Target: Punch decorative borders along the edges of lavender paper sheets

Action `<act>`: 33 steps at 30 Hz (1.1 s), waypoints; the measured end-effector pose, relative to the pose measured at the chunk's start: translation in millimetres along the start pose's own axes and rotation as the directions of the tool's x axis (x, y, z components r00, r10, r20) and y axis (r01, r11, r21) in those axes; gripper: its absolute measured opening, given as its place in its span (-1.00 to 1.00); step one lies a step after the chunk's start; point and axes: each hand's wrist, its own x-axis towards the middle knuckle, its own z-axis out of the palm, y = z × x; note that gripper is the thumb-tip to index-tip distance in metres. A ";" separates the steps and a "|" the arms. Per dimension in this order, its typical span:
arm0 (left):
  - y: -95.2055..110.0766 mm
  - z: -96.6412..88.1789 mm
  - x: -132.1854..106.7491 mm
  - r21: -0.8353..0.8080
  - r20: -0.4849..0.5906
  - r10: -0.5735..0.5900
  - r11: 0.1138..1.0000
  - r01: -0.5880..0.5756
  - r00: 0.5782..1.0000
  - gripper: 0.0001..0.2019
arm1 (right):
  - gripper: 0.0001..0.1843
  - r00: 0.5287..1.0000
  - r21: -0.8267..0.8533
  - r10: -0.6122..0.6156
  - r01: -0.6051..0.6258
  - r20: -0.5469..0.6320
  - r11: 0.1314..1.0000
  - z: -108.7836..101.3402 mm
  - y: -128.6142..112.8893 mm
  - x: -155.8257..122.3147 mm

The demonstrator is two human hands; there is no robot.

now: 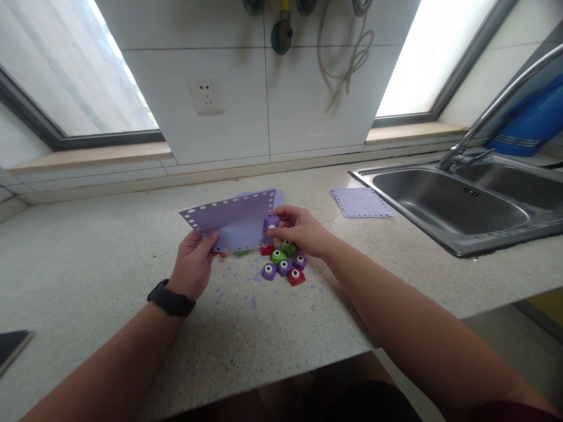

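Note:
A sheet of purple paper with small shapes punched along its edges is held up off the counter, tilted. My left hand pinches its lower left edge, thumb in front. In my right hand is a purple craft punch, gripped between thumb and fingers at the sheet's right edge. Just below lie several more punches, among them a green punch, a red punch and a purple punch. Tiny purple paper cut-outs are scattered around them.
Behind the held sheet, more purple paper lies on the speckled counter. A stack of punched purple sheets rests beside the steel sink. A dark flat object sits at the left edge.

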 end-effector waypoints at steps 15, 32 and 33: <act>0.6 1.2 -0.5 0.000 0.002 -0.001 1.000 0.001 1.000 -0.73 | -0.52 0.999 -0.034 0.033 -0.034 -0.030 0.999 0.2 -0.8 -0.3; -0.1 1.0 -0.5 0.013 -0.001 0.010 1.000 -0.010 1.000 -0.78 | -0.58 0.999 -0.064 0.037 -0.039 -0.027 0.997 1.9 -7.8 -3.4; 0.3 1.4 -0.7 0.010 0.002 0.011 1.000 -0.011 1.000 -0.78 | -0.59 0.999 -0.061 0.037 -0.038 -0.024 0.997 2.3 -8.6 -3.7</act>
